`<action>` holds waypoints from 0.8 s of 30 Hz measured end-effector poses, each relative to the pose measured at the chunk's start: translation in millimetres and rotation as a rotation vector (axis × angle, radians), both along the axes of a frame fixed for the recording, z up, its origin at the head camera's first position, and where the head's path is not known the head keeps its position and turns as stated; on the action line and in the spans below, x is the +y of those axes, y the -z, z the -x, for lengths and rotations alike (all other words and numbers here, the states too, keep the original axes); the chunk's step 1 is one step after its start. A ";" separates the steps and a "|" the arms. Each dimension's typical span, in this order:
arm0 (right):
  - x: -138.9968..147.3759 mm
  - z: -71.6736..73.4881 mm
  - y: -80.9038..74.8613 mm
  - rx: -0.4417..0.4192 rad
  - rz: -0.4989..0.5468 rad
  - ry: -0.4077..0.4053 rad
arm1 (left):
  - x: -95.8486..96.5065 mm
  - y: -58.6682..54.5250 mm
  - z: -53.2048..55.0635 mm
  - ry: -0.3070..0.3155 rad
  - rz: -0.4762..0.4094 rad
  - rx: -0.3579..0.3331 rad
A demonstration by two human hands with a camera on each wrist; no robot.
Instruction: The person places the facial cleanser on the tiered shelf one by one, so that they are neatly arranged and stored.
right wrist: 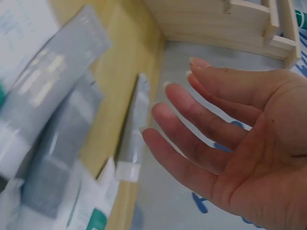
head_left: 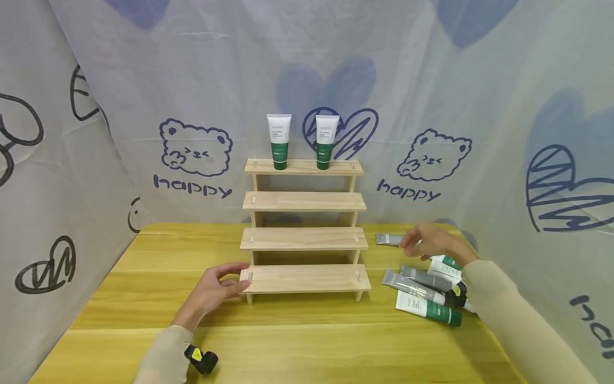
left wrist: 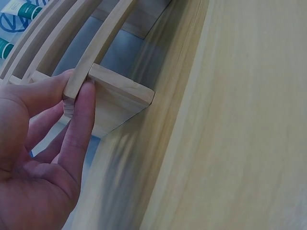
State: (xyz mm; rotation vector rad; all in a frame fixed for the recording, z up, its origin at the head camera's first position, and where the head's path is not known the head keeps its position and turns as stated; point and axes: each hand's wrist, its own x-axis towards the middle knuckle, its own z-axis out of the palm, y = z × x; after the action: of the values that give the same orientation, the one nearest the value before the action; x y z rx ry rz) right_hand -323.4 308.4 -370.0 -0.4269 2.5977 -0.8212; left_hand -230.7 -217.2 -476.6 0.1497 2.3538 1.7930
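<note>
A four-step wooden display rack [head_left: 304, 239] stands on the table. My left hand [head_left: 216, 288] pinches the left end of its lowest shelf [left wrist: 79, 79], thumb on one face and a finger on the other. Two white-and-green squeeze tubes, a left one [head_left: 279, 141] and a right one [head_left: 326, 141], stand upright on the top shelf. On the right, my right hand [head_left: 429, 240] hovers with loosely bent fingers and holds nothing. It is nearest to a grey tube [head_left: 388, 239] lying at the back, which it partly hides in the head view.
More tubes lie in a pile at the right: a grey tube [head_left: 413, 287], a darker grey tube [head_left: 427, 277], a white-and-green tube [head_left: 428, 309] and another white one [head_left: 443, 269]. Printed cloth [head_left: 422, 80] hangs behind and at both sides of the yellow wooden table [head_left: 307, 341].
</note>
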 end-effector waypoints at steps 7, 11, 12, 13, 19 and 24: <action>11.1 -12.6 13.9 -0.056 -0.069 -0.027 | 0.1 0.1 0.4 -0.003 -0.001 0.002; 14.0 -17.8 19.8 -0.055 -0.093 -0.068 | 0.2 0.5 0.9 -0.001 -0.005 0.003; 14.2 -19.0 20.7 -0.053 -0.097 -0.076 | 0.2 0.4 0.8 -0.001 -0.006 0.002; 14.3 -20.3 21.4 -0.051 -0.100 -0.081 | 0.3 0.4 0.8 -0.002 -0.005 0.002; 15.8 -24.9 28.8 -0.040 -0.107 -0.117 | 0.3 0.5 -0.2 -0.002 -0.001 0.001; 17.9 -26.6 37.3 -0.022 -0.086 -0.109 | -0.2 0.3 0.2 -0.002 -0.008 -0.001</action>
State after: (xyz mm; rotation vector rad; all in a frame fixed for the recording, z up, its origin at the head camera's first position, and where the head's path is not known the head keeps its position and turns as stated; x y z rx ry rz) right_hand -296.8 326.3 -407.3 -0.5260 2.5530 -0.6709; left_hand -230.9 -217.4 -476.9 0.1471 2.3472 1.8031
